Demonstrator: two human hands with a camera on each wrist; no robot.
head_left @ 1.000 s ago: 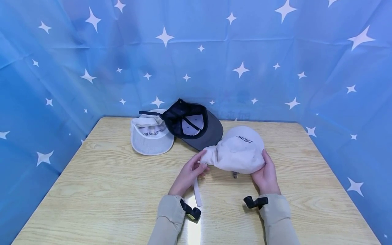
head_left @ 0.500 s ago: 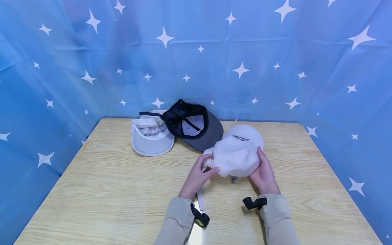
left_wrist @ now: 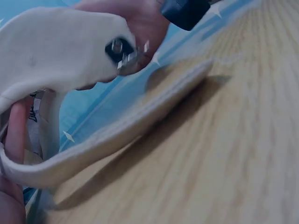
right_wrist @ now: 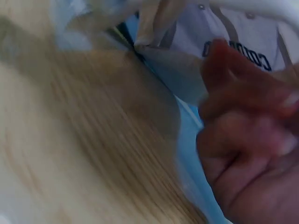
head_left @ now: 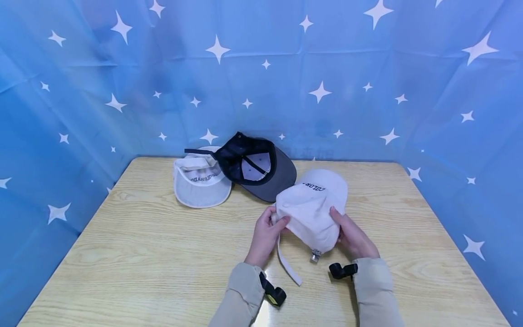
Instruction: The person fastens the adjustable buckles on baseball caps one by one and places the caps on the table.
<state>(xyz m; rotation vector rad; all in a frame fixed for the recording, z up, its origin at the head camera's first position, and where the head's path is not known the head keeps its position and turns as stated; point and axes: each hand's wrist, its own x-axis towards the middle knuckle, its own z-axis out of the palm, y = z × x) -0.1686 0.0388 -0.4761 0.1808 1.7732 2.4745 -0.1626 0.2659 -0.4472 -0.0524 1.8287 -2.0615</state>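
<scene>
Both hands hold a white baseball cap (head_left: 308, 206) with dark lettering, crown up, over the right half of the table. At its left edge the left hand (head_left: 264, 234) grips the fabric, thumb on top. The right hand (head_left: 354, 234) holds the opposite side, thumb on the crown and fingers underneath. From the back of the cap a loose white strap (head_left: 288, 265) hangs towards the person. A metal buckle (head_left: 315, 255) shows at the near edge of the cap. In the right wrist view the curled right fingers (right_wrist: 233, 116) lie under the cap, beside the lettering inside.
A dark cap (head_left: 282, 177) lies with its inside up at the back of the wooden table (head_left: 143, 254). It overlaps another white cap (head_left: 204, 195), also upturned, on its left. A blue star-patterned cloth (head_left: 261, 77) stands behind the table.
The white cap has turned, its buckle end swinging nearer the person and its lettering shifting left. The left hand has moved right along the edge; the right thumb now lies further onto the crown.
</scene>
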